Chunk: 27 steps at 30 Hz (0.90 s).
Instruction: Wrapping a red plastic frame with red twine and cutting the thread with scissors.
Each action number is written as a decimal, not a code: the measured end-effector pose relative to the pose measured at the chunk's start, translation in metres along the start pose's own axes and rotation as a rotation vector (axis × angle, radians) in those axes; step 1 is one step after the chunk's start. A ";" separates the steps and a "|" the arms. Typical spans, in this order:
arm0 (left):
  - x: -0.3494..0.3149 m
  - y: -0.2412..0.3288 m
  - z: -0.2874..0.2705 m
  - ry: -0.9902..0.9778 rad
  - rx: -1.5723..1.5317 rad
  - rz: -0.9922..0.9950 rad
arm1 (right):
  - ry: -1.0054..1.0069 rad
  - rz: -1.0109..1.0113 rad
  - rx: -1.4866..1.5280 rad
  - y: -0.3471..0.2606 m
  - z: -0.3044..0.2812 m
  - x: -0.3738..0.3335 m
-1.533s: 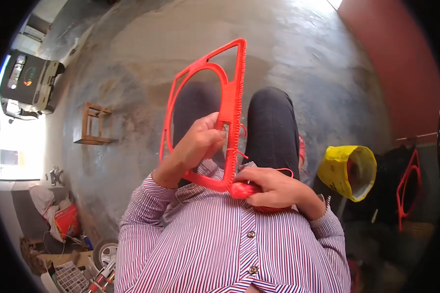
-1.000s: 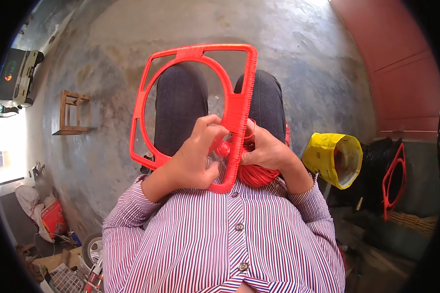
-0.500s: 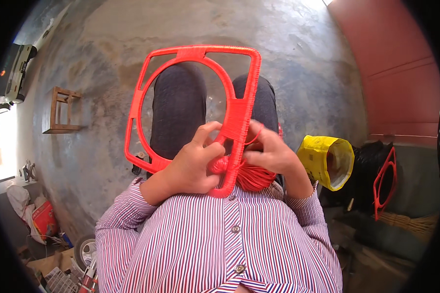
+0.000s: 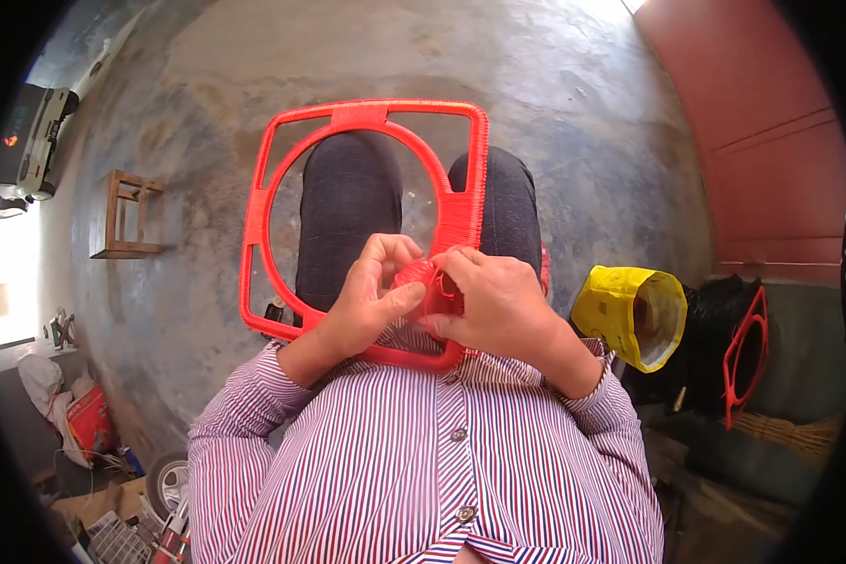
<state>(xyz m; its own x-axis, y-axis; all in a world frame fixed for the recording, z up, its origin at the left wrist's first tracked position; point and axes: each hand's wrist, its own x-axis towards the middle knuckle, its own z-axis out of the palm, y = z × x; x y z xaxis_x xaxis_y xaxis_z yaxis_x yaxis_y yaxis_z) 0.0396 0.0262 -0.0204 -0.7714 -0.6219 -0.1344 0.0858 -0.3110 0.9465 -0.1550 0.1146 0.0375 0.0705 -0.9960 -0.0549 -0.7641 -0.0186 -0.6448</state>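
A squarish frame wrapped in red cord [image 4: 479, 169], with a round ring joined inside it, lies over my thighs [image 4: 346, 211] and leans against my striped shirt. Inside its near right corner, my left hand [image 4: 359, 305] closes its fingers round a small bundle of red cord [image 4: 414, 274]. My right hand [image 4: 498, 296] reaches over the frame's right bar. Its fingers are bent together at the bundle and pinch red cord there. The fingers of both hands nearly meet and cover that part of the bar.
On my right stand an open yellow bag [image 4: 613, 310] and a black plastic bag [image 4: 707, 324]. A second red frame [image 4: 731, 371] leans there. A small wooden stool [image 4: 122, 249] is on the concrete floor at left. A wheel [image 4: 164, 484] and tools lie at lower left.
My right hand has moved left across the frame's right bar to meet the bundle by my left hand. The frame has tilted slightly and its far edge sits a little lower in view.
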 end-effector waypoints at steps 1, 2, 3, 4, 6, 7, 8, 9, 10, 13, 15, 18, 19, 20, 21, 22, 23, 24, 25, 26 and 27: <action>0.000 -0.001 0.002 0.019 0.004 0.051 | -0.016 0.018 -0.006 -0.003 0.001 0.003; -0.002 0.002 0.002 0.013 0.033 0.042 | -0.032 0.035 -0.012 -0.005 0.002 0.006; -0.002 0.003 0.002 0.010 0.092 0.092 | -0.048 0.056 -0.019 -0.006 0.003 0.007; -0.002 0.004 0.002 0.006 0.151 0.141 | -0.032 0.049 -0.032 -0.005 0.005 0.007; -0.002 0.007 0.004 0.015 0.369 0.233 | 0.000 0.036 -0.057 -0.003 0.011 0.005; -0.002 0.011 0.008 0.026 0.530 0.276 | -0.001 0.040 -0.053 -0.002 0.013 0.004; -0.001 0.013 0.011 0.038 0.690 0.319 | -0.002 0.044 -0.050 -0.002 0.015 0.004; -0.001 0.014 0.013 0.071 0.723 0.335 | -0.004 0.047 -0.048 -0.003 0.017 0.003; -0.001 0.015 0.016 0.103 0.756 0.350 | 0.002 0.045 -0.038 -0.004 0.019 0.002; -0.006 0.009 0.019 0.154 0.685 0.294 | 0.041 0.022 -0.023 -0.004 0.025 0.000; -0.007 0.002 0.020 0.205 0.545 0.282 | 0.098 -0.008 -0.031 -0.001 0.033 -0.002; -0.005 -0.004 0.016 0.284 0.417 0.307 | 0.173 0.024 0.065 -0.001 0.034 -0.002; -0.006 -0.003 0.018 0.340 0.243 0.243 | 0.180 0.084 0.201 0.000 0.032 -0.002; -0.007 -0.001 0.021 0.392 0.068 0.179 | 0.186 0.143 0.337 0.001 0.028 -0.001; -0.006 0.004 0.026 0.438 -0.110 0.113 | 0.194 0.207 0.469 0.003 0.025 -0.002; -0.005 0.006 0.026 0.432 -0.090 0.074 | 0.237 0.241 0.761 0.006 0.024 -0.005; -0.005 0.003 0.020 0.358 0.027 0.099 | 0.334 0.217 1.088 0.022 0.041 -0.006; -0.007 -0.001 0.013 0.288 0.145 0.123 | 0.397 0.249 1.222 0.027 0.037 -0.007; -0.008 -0.002 0.008 0.217 0.262 0.147 | 0.462 0.281 1.356 0.035 0.030 -0.009; -0.008 -0.002 0.003 0.182 0.391 0.125 | 0.541 0.281 1.515 0.041 0.025 -0.010; -0.008 0.001 0.006 0.181 0.397 0.105 | 0.618 0.278 1.671 0.048 0.020 -0.010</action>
<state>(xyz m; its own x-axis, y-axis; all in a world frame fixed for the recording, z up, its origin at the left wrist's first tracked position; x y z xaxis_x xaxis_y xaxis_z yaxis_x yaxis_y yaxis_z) 0.0424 0.0348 -0.0166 -0.6458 -0.7621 -0.0469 -0.1179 0.0388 0.9923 -0.1789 0.1253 -0.0083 -0.4563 -0.8465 -0.2741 0.7025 -0.1538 -0.6949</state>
